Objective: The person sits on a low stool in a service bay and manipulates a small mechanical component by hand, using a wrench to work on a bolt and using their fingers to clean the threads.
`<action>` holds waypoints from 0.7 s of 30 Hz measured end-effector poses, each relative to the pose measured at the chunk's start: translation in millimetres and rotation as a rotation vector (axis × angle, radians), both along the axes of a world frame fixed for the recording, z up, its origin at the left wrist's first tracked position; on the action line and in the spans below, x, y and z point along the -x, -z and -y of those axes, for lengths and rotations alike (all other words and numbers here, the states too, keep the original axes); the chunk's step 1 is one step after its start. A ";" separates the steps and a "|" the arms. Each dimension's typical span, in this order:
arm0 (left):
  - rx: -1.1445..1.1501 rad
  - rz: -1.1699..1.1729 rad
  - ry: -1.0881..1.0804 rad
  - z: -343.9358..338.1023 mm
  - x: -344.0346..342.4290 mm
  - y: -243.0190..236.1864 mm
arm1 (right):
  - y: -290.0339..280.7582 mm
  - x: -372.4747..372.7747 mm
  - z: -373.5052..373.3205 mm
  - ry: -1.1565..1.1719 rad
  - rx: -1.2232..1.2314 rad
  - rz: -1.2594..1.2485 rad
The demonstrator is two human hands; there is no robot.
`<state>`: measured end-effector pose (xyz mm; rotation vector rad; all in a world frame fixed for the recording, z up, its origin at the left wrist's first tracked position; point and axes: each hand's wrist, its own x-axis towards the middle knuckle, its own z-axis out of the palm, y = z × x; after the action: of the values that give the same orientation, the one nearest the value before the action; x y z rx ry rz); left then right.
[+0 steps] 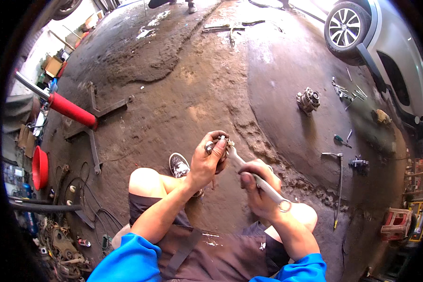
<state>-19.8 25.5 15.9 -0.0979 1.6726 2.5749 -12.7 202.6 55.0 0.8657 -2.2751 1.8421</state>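
In front of my knees, my left hand point(205, 162) is closed around a small metal part with a brassy fitting point(231, 143) at its end. The rest of that part is hidden by my fingers. My right hand point(261, 201) grips a combination wrench point(270, 191). The wrench's far end meets the fitting beside my left fingertips, and its ring end sticks out toward my right wrist. Dark grime covers the fingers of both hands.
An alternator point(309, 100) stands on the dirty floor to the right. Beyond it lie loose tools point(343, 89). A long-handled ratchet point(340, 188) and a small dark part point(359, 162) are nearer. Left are a red stand point(73, 110), red bowl point(40, 168) and cables; a car point(399, 61) is far right.
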 end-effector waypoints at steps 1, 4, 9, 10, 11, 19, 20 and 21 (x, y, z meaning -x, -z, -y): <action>-0.102 0.031 0.024 3.5 2.0 -1.2 | 2.9 -0.8 -1.2 0.022 0.061 0.010; -0.306 0.138 0.041 6.7 3.5 -9.1 | 5.0 -0.5 -2.5 0.152 0.105 0.117; -0.531 0.267 0.084 12.8 7.4 -2.1 | 16.9 12.7 -0.4 0.188 -0.264 0.096; -0.576 0.287 0.092 14.5 8.1 0.1 | 19.1 13.9 1.5 0.186 -0.347 0.012; -0.596 0.275 0.130 17.9 8.5 1.5 | 23.4 14.1 3.8 0.176 -0.383 -0.030; -0.744 0.221 0.133 21.5 11.6 5.2 | 39.8 -1.8 18.8 -0.060 -0.318 0.408; -0.747 0.221 0.118 22.3 11.5 5.7 | 37.1 -4.5 23.2 -0.092 -0.250 0.517; -0.743 0.219 0.114 22.7 12.1 5.7 | 34.9 -6.1 25.3 -0.090 -0.253 0.484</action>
<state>-31.9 2.8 10.2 -0.2192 0.5689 2.7778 -6.6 177.3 20.1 0.6041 -2.8504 2.0085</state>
